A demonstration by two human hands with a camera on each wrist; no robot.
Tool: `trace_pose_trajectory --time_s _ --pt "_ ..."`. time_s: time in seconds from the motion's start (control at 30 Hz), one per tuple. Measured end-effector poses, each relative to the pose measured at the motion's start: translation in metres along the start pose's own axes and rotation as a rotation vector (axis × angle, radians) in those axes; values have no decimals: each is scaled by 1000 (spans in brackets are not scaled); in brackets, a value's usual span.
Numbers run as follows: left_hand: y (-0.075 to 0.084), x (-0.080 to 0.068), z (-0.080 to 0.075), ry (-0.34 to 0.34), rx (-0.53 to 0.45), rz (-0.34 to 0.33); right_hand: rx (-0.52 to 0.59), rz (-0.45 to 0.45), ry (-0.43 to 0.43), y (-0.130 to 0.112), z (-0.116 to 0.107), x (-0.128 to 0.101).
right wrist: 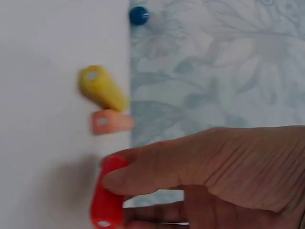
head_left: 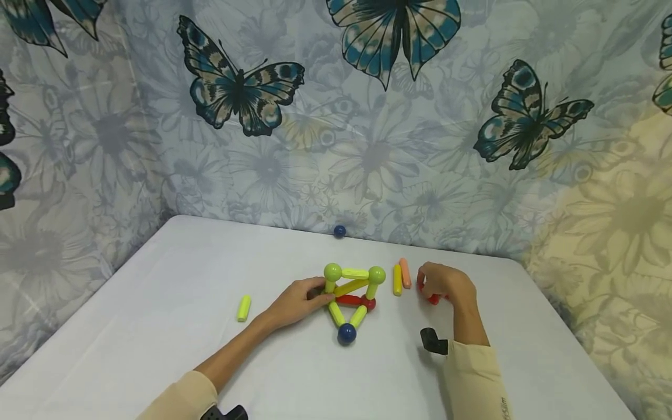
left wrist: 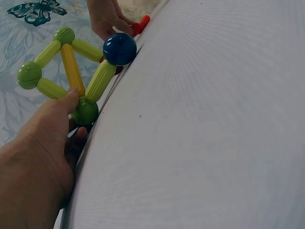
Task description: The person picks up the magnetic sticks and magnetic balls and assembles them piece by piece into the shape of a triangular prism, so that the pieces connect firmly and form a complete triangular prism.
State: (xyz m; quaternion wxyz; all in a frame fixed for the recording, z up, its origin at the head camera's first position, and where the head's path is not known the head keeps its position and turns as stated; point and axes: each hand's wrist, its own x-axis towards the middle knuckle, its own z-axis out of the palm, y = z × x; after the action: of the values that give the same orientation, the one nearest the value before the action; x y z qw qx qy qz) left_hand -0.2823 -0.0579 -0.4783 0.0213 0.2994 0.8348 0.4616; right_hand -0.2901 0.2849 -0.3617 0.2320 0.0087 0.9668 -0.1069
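Observation:
A frame of green and yellow rods with green balls, a red rod and a dark blue ball (head_left: 346, 333) stands mid-table as a small structure (head_left: 353, 294). My left hand (head_left: 300, 301) grips the structure's left side at a green ball (left wrist: 86, 112), thumb on a rod. My right hand (head_left: 444, 283) curls round a red rod (head_left: 433, 298) on the table, to the right of the structure; in the right wrist view the fingers pinch the red rod (right wrist: 106, 199).
A yellow rod (head_left: 397, 280) and an orange rod (head_left: 405, 272) lie between structure and right hand. A loose green rod (head_left: 244, 307) lies to the left. A blue ball (head_left: 339, 231) sits at the white table's (head_left: 157, 326) back edge by the butterfly curtain.

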Motion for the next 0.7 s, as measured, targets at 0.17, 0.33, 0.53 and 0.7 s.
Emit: trace_pose_trajectory --time_s 0.17,0.33,0.53,0.7 --pt "0 -1 0 -8 1 4 32 -249 -93 -20 -16 -30" --pt "1 -1 0 -15 -6 4 78 -530 -156 -61 -21 -67" --pt "1 0 -1 -5 -11 11 -27 -658 -171 -122 0 -79" --pt "-1 1 -1 0 -13 23 -179 -607 -107 -150 21 -75"
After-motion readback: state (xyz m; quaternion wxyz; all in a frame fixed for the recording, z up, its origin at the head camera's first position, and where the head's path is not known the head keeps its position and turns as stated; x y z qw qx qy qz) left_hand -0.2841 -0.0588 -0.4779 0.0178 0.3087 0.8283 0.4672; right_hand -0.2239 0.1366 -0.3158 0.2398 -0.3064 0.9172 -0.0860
